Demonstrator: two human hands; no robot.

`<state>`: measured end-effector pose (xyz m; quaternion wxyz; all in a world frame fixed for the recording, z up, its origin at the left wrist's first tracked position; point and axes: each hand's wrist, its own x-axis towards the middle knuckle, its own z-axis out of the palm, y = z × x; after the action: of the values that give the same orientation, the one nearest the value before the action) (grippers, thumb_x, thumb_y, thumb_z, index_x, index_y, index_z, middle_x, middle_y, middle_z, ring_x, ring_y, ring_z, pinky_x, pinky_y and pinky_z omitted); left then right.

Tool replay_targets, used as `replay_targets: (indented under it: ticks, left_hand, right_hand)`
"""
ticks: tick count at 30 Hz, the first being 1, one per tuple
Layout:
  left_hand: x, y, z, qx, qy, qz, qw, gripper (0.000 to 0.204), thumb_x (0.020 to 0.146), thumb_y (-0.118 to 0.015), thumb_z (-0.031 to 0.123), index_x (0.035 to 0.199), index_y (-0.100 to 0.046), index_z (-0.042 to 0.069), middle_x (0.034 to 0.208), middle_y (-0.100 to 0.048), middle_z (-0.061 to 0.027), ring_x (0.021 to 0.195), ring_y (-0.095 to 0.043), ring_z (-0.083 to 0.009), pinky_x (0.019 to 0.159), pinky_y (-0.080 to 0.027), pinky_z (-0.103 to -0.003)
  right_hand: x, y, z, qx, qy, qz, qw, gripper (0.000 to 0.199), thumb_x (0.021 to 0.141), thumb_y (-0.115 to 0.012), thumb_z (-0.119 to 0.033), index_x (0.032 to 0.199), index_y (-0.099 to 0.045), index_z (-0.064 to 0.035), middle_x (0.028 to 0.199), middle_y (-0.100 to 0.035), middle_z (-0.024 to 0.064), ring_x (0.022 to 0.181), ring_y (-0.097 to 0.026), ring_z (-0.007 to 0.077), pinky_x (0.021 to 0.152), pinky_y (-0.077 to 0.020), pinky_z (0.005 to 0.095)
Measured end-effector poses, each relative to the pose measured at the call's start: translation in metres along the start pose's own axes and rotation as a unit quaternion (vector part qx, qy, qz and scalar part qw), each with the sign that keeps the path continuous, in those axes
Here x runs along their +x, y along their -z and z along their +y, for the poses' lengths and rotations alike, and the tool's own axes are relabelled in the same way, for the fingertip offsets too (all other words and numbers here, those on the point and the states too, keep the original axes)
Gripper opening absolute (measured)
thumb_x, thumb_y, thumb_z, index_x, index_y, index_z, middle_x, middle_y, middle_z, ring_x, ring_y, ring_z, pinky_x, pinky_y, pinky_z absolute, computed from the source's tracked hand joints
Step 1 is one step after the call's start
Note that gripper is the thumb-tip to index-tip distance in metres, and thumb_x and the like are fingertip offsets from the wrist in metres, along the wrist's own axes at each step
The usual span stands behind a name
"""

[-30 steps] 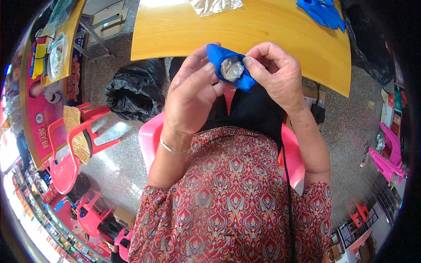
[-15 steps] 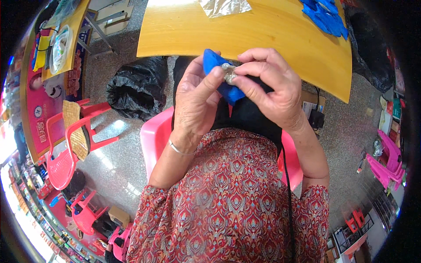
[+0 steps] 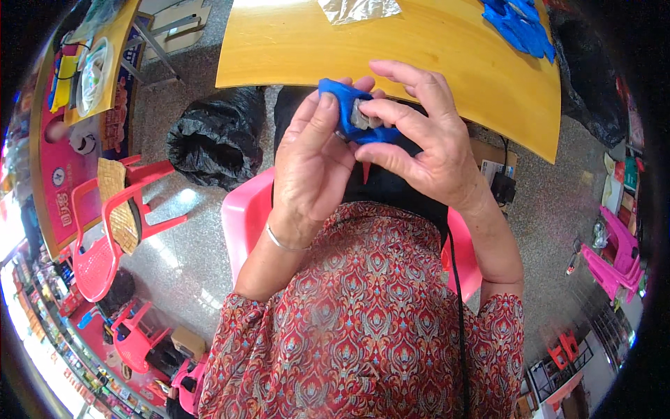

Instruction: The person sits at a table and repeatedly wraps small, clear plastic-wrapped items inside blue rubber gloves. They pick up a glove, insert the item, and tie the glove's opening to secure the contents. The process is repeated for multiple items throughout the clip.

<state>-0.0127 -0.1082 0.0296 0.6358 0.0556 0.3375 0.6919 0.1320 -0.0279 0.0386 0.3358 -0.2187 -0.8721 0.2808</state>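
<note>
A small piece of blue fabric [image 3: 377,135] is pinched in my left hand [image 3: 310,157], the thumb lying on its left edge and the fingers behind it. A greyish, see-through crumpled wad [image 3: 360,116], seemingly plastic, rests in the fold of the fabric. My right hand [image 3: 436,136] has its fingers spread, the index fingertip touching the wad and the thumb near the fabric's lower edge. Both hands are above my lap, just off the near edge of the yellow table [image 3: 300,52].
On the table lie a clear plastic bag [image 3: 359,10] and, at the far right, a pile of blue fabric pieces [image 3: 520,26]. An open black bag [image 3: 216,140] stands on the floor at left, near a pink chair [image 3: 98,265]. A black cable [image 3: 457,293] hangs down my right side.
My right thumb and index finger have come apart from their pinch on the wad. The blue fabric is tilted differently, its fold now showing around the wad.
</note>
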Motion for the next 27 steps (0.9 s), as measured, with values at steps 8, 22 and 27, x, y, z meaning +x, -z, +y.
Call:
replay_targets:
  ticks: [8,22,27]
  left_hand:
    - [0.005,0.004,-0.004,-0.093,0.011,-0.018,0.995,0.033,0.096,-0.054,0.028,0.119,-0.050,0.005,0.128,-0.053,-0.0176,0.117,-0.053,-0.0309,0.099,-0.045,-0.044]
    - [0.009,-0.007,-0.013,-0.077,0.015,-0.051,0.996,0.044,0.098,-0.046,0.035,0.124,-0.047,0.000,0.134,-0.046,-0.0203,0.123,-0.047,-0.0324,0.106,-0.038,-0.047]
    - [0.010,-0.006,-0.014,-0.042,-0.003,-0.044,0.998,0.044,0.097,-0.049,0.032,0.126,-0.046,-0.001,0.131,-0.050,-0.0198,0.123,-0.048,-0.0307,0.106,-0.038,-0.044]
  right_hand:
    - [-0.004,-0.010,0.002,0.077,-0.033,0.013,0.996,0.022,0.076,-0.076,-0.021,0.091,-0.069,-0.0074,0.130,-0.052,0.0113,0.114,-0.052,0.0254,0.091,-0.0445,0.0396]
    - [0.000,-0.008,0.002,0.036,-0.092,0.083,0.992,0.018,0.069,-0.075,-0.012,0.084,-0.066,-0.0098,0.125,-0.053,0.0151,0.107,-0.054,0.0311,0.092,-0.0421,0.0397]
    - [-0.002,-0.008,0.010,0.019,0.000,0.065,0.998,0.020,0.070,-0.075,-0.013,0.088,-0.066,-0.0113,0.124,-0.054,0.0116,0.109,-0.053,0.0302,0.092,-0.0410,0.0406]
